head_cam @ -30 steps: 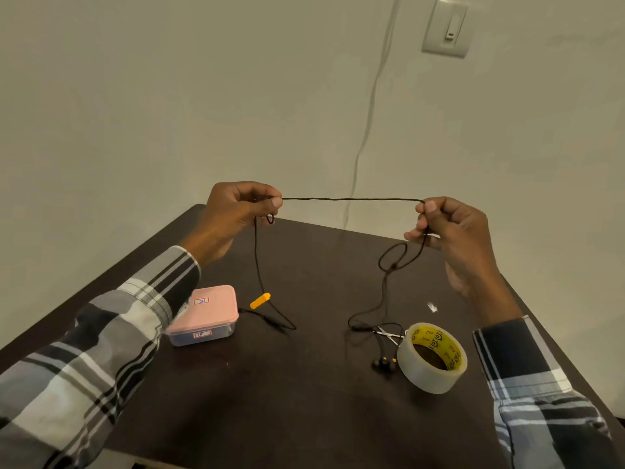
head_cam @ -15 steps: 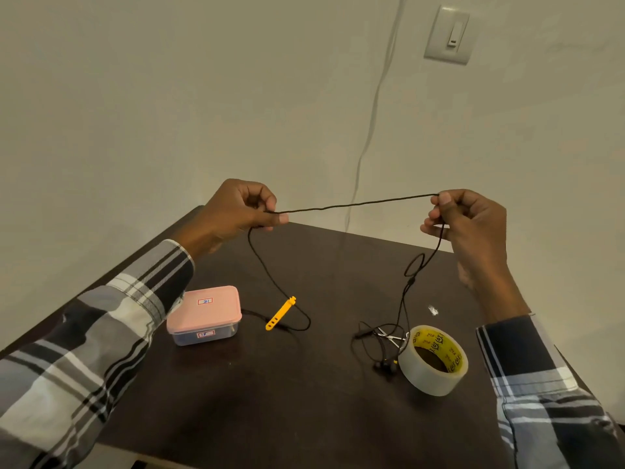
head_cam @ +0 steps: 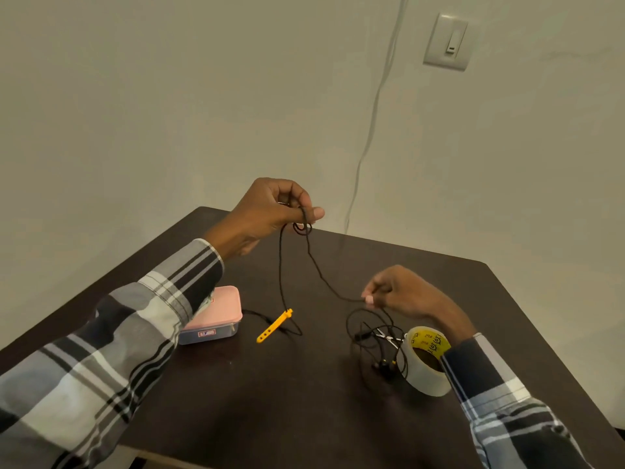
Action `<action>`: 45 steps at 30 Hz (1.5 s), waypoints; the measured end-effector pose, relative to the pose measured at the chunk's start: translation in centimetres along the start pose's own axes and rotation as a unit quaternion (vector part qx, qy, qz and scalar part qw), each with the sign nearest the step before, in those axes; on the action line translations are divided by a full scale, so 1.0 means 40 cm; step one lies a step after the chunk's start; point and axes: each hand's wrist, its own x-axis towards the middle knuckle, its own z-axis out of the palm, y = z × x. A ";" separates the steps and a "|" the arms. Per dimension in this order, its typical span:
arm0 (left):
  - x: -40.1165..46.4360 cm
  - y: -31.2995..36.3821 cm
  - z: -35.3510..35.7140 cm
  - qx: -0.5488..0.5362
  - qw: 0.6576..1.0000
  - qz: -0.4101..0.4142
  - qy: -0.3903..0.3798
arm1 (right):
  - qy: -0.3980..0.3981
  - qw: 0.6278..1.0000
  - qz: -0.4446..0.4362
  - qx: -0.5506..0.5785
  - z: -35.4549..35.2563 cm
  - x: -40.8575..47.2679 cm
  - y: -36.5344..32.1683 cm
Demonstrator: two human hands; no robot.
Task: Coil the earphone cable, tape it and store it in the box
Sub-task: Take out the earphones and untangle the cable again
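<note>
Earphone cable [head_cam: 316, 265] sags between hands: left hand [head_cam: 270, 211] at 12 o'clock pinches small loop, right hand [head_cam: 402, 294] at 3 o'clock pinches strand above tape roll [head_cam: 426, 362]; pink box [head_cam: 220, 316] at 9 o'clock.

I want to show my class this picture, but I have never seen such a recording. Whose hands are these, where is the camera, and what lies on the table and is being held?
There is no machine: a person in a checked shirt works with bare hands. The one picture comes from a camera worn on the head, looking forward and down. The left hand is raised and pinches a black earphone cable with a small loop below the fingers. The right hand, lower, pinches the same cable further along. The rest of the cable lies loose on the dark table. Also there: a pink-lidded box, a yellow clip on the cable, and a tape roll.
</note>
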 end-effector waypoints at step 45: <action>-0.008 0.014 -0.008 -0.053 0.996 -0.064 -0.019 | 0.288 0.953 -0.024 0.095 -0.135 -0.023 -0.072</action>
